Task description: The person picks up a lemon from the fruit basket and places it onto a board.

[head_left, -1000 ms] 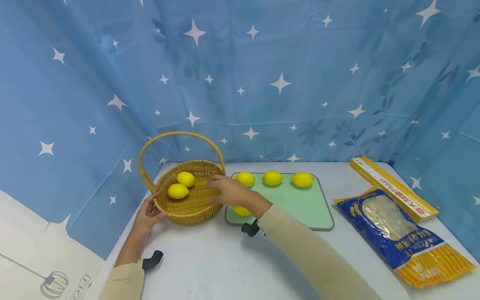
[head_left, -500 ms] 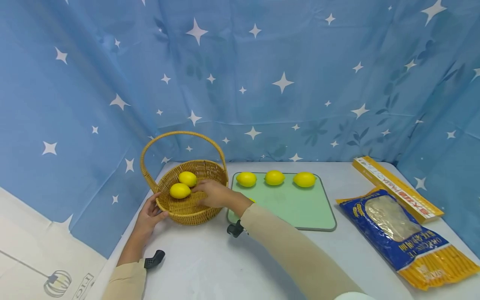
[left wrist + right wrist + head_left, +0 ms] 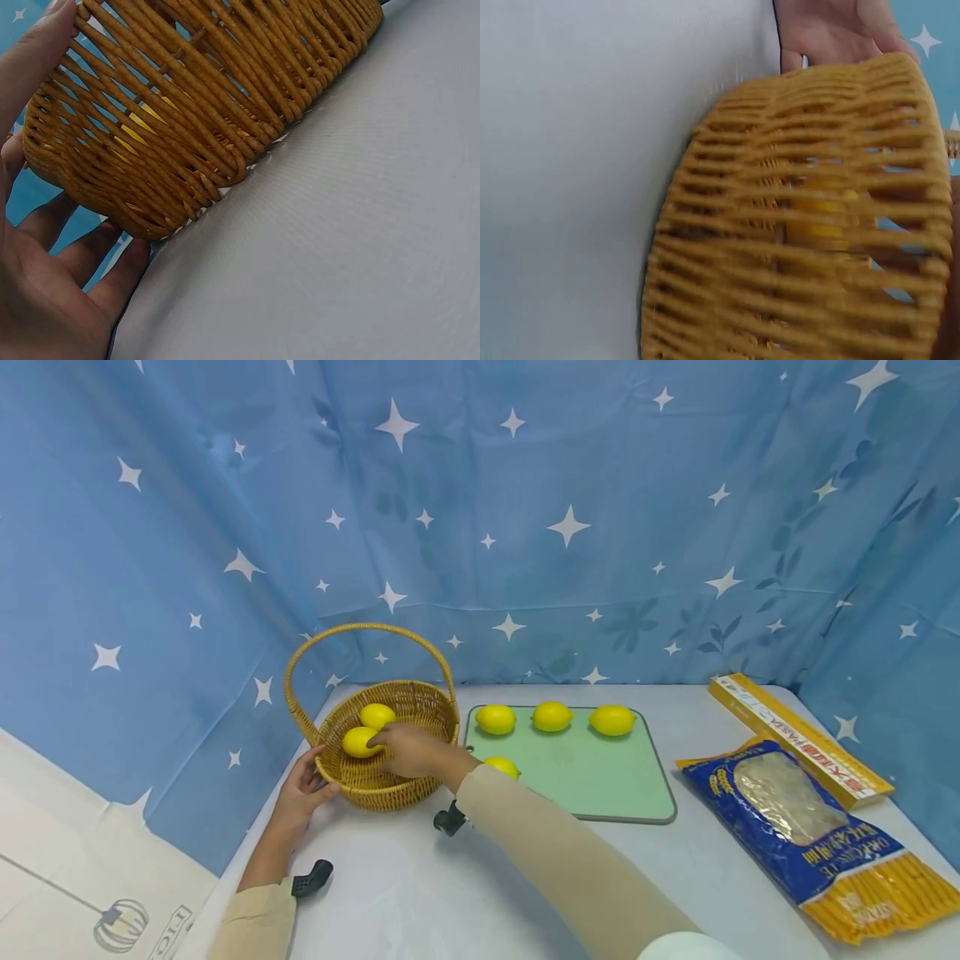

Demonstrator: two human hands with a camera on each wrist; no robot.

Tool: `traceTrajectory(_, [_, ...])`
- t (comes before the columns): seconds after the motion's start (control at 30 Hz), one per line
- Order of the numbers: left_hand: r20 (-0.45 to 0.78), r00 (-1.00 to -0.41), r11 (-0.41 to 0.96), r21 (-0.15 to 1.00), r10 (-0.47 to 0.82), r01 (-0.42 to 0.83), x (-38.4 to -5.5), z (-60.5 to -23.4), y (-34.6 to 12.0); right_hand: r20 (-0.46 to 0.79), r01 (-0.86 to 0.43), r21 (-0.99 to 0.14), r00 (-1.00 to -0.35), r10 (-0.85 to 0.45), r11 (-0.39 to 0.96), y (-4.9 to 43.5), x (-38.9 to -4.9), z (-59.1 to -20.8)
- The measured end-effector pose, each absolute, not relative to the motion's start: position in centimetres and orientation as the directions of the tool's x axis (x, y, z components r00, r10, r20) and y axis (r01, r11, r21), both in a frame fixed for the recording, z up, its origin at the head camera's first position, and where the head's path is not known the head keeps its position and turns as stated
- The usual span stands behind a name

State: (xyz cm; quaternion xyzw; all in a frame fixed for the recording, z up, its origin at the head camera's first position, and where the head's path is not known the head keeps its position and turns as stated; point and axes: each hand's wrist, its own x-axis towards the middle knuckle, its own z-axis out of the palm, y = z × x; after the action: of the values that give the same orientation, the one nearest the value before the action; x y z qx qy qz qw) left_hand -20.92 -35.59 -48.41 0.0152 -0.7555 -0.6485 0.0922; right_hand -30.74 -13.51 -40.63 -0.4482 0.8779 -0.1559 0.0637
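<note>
A round wicker basket (image 3: 390, 789) with a tall arched handle stands at the left of the table. My left hand (image 3: 296, 793) holds its left side, with the thumb and fingers spread along the woven wall in the left wrist view (image 3: 52, 277). Two lemons lie inside: a nearer lemon (image 3: 358, 742) and a farther lemon (image 3: 377, 716). Reaching over the rim, my right hand (image 3: 412, 752) has its fingertips at the right side of the nearer lemon. Its thumb sits lower, apart from the fruit. In the right wrist view the basket wall (image 3: 727, 247) largely hides that hand.
A pale green cutting board (image 3: 592, 777) lies right of the basket. Three lemons line its back edge, one of them the middle lemon (image 3: 552, 717); another lemon (image 3: 502, 767) is partly behind my right sleeve. Farther right are a blue-yellow pasta bag (image 3: 795, 827) and a long pasta box (image 3: 798, 739).
My right hand has moved left from the basket's right rim to the nearer lemon. The front lemon on the board shows more now. My left hand keeps its place on the basket.
</note>
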Motion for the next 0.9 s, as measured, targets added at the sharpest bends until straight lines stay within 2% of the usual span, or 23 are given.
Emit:
traceTrajectory(0.17, [0.119, -0.984, 0.182, 0.979, -0.133, 0.094, -20.8, -48.7, -35.8, -0.009, -0.734, -0.339, -0.623, -0.782, 0.589, -14.9, -30.4, -41.4])
traceTrajectory(0.5, [0.108, -0.986, 0.182, 0.980, -0.130, 0.083, -21.2, -48.7, -35.8, -0.018, -0.741, -0.283, -0.631, -0.776, 0.609, -16.1, -31.2, -41.9])
traceTrajectory(0.67, [0.086, -0.985, 0.188, 0.980, -0.149, 0.057, -21.2, -48.7, -35.8, -0.034, -0.756, -0.234, -0.622, -0.782, 0.611, -16.5, -31.4, -42.2])
traceTrajectory(0.9, [0.110, -0.984, 0.190, 0.978, -0.141, 0.082, -21.1, -48.7, -35.8, -0.049, -0.787, -0.185, -0.592, -0.805, 0.589, -16.8, -31.7, -42.4])
